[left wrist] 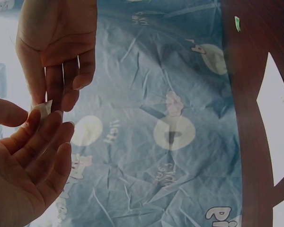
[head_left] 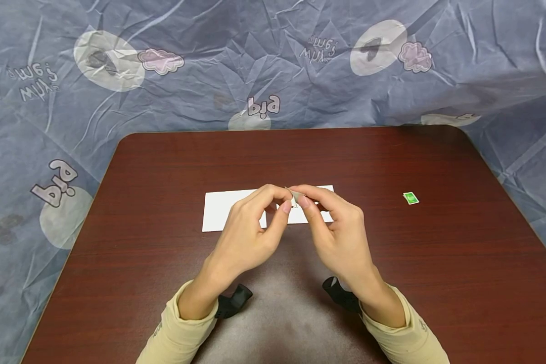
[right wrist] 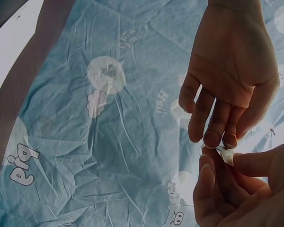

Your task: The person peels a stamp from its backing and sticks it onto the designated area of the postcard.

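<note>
In front of the chest, over the table's middle, both hands meet at their fingertips. A small, thin, pale paper-like piece (head_left: pixel 297 195) is bent between them, partly covered by fingers. My left hand (head_left: pixel 250 225) pinches its left side between thumb and forefinger. From the other side my right hand (head_left: pixel 343 230) grips it with thumb and forefinger; in the right wrist view, the piece (right wrist: pixel 226 156) lies against the right thumb. White paper (head_left: pixel 225 207) lies on the table beyond the hands, partly hidden by them.
A small green-and-white piece (head_left: pixel 411 197) lies on the dark red-brown table (head_left: pixel 455 242), off to the right. Blue printed sheeting (head_left: pixel 273 60) hangs behind the far edge and along the sides. Black bands (head_left: pixel 234 302) show at the cuffs of the pale sleeves.
</note>
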The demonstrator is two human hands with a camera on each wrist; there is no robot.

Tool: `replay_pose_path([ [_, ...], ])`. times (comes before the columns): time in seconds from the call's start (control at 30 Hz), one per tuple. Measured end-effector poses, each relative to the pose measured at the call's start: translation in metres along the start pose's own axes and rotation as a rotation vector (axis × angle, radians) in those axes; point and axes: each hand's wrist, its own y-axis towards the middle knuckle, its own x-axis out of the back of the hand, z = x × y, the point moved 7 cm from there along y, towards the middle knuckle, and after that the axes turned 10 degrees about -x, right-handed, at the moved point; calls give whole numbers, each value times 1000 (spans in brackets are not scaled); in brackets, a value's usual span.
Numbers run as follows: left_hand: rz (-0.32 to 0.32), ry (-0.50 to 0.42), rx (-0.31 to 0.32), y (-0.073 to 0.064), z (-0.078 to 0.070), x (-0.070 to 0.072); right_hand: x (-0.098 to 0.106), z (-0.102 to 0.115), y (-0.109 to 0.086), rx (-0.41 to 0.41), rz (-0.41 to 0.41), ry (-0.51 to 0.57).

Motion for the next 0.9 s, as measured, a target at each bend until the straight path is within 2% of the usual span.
replay_pose_path([
  [0.33, 5, 4, -4, 0, -1, 0, 0, -4, 0, -45, 26, 42],
  [0.9, 5, 4, -5, 0, -2, 0, 1, -4, 1, -54, 36, 61],
])
